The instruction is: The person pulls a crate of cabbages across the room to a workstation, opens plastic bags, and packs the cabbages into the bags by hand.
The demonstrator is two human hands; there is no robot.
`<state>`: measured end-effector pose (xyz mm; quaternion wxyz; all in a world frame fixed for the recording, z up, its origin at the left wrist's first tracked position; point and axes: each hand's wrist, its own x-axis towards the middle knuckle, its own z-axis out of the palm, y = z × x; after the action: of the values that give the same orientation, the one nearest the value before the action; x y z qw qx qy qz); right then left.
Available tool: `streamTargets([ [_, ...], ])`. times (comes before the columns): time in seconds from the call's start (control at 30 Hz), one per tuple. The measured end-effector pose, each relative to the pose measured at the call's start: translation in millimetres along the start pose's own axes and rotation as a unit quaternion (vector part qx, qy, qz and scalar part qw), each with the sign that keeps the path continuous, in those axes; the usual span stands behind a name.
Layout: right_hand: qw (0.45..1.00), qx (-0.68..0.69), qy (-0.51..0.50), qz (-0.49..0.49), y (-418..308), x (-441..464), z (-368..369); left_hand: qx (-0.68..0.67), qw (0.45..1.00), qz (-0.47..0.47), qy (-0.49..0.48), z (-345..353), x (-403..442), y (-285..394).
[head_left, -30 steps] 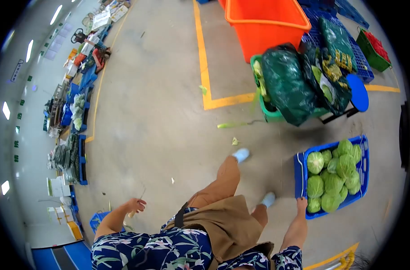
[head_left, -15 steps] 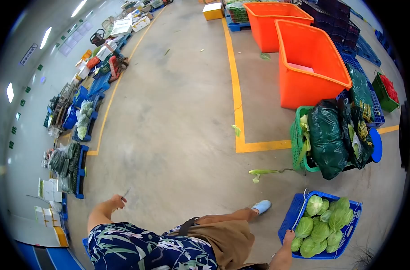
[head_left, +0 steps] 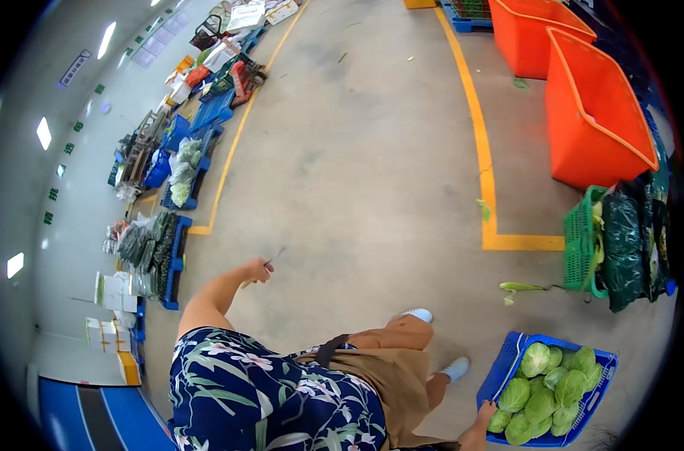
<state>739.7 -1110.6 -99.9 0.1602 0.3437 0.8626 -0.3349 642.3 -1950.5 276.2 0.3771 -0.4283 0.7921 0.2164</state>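
My left hand is stretched out over the floor at mid-left, its fingers closed around a thin knife whose narrow blade points away from me. Low on the right, my right hand is closed at the near-left edge of a blue plastic crate. Several round green cabbages are piled inside that crate, which rests on the floor beside my feet. My fingers partly hide the spot where they grip it.
To the right stand a green basket holding dark green bags and two orange bins. A leaf stalk lies near the basket. Loaded blue pallets line the left wall behind a yellow floor line.
The view has turned left. My left hand with the knife has swung forward, and my feet have stepped. The crate and my right hand have shifted leftward relative to the green basket.
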Motion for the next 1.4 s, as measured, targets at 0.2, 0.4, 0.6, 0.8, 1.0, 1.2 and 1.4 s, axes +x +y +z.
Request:
streamTargets([
  [0.2, 0.988, 0.129, -0.003, 0.083, -97, -49, 79, -0.03, 0.992, 0.071, 0.101, -114, 100, -112],
  [0.4, 0.958, 0.195, -0.055, 0.204, -175, -81, 166, -0.002, 0.982, -0.178, 0.067, -146, 81, -345],
  [0.6, 0.971, 0.187, -0.062, 0.139, -170, -165, 254, -0.04, 0.965, -0.247, -0.075, -131, 56, -460],
  [0.8, 0.992, 0.11, -0.049, 0.039, -197, -279, 311, -0.032, 0.994, -0.1, 0.03, -268, 188, -469],
  [1.0, 0.992, 0.091, -0.039, 0.074, -275, -364, 411, 0.017, 0.995, -0.068, 0.073, -423, 249, -459],
  [1.2, 0.97, 0.187, -0.058, 0.146, -362, -394, 506, -0.001, 0.99, -0.07, 0.118, -492, 306, -607],
  [1.4, 0.957, 0.17, -0.086, 0.22, -460, -493, 565, -0.154, 0.945, -0.28, -0.072, -450, 303, -864],
])
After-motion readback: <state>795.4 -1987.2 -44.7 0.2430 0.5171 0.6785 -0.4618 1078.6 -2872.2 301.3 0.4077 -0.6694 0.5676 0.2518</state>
